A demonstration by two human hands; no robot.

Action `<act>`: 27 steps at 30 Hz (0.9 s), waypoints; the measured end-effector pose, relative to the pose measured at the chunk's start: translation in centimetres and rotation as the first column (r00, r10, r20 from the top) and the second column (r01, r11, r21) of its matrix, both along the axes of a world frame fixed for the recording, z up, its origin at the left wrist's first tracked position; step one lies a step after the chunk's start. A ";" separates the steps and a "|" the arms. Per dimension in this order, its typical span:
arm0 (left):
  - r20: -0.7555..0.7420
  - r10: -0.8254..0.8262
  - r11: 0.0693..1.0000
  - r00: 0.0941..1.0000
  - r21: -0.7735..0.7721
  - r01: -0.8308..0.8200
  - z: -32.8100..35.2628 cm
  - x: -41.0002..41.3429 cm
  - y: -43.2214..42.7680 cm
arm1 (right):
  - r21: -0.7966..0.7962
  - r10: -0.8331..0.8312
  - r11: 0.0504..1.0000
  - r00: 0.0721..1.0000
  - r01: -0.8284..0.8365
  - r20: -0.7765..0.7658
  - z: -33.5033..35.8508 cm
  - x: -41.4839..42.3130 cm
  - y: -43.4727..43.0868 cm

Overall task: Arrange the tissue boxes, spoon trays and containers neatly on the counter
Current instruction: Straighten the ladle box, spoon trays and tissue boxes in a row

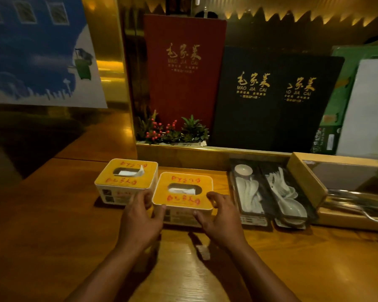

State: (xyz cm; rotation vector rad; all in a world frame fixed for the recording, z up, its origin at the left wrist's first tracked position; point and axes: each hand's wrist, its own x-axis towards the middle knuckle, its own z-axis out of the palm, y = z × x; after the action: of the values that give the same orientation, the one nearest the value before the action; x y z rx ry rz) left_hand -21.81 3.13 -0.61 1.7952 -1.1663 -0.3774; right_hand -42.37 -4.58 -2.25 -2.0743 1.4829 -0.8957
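Both hands on the nearer tissue box [182, 194], which sits on the wooden bench [52, 225] about mid-frame. Left hand [140, 219] presses the box's left side, thumb on the front left corner; right hand [222, 216] holds the right side, fingers curled at the edge, thumb on the front face. Box clamped between the two hands, base on the bench. Lid yellow with red characters; white tissue shows in the oval slot. Second tissue box [126, 179], same type, stands just to the left and slightly further back, close beside the first; touching or not, cannot tell. Right of the held box: two dark spoon trays [271, 192] side by side, loaded with white ceramic spoons [248, 194], a small white dish [243, 170] at the far end of the left tray. Further right, a wooden container [306, 184] with a clear lid, metal utensils inside. Behind, on a raised ledge: red and black menus [249, 94] upright, a small plant with red berries [170, 130].
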 end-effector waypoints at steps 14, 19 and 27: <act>-0.259 -0.153 0.982 0.954 0.068 0.176 -0.5 -1.0 -6.3 | 0.047 -0.146 0.986 0.967 0.159 -0.209 2.7 -1.0 -4.3; -0.243 -0.183 0.971 0.952 0.104 0.214 -0.2 -2.4 -10.0 | 0.055 -0.185 0.978 0.960 0.201 -0.212 2.8 -2.3 -8.0; -0.209 -0.211 0.956 0.955 0.161 0.247 -0.4 -3.0 -14.1 | 0.091 -0.162 0.979 0.963 0.185 -0.217 2.3 -3.4 -12.1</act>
State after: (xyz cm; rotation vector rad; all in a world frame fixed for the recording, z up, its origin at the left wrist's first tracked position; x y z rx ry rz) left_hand -24.79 -10.94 -1.00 1.7386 -1.2394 -0.8009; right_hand -45.77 -16.71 0.10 -2.0315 1.8051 -0.6552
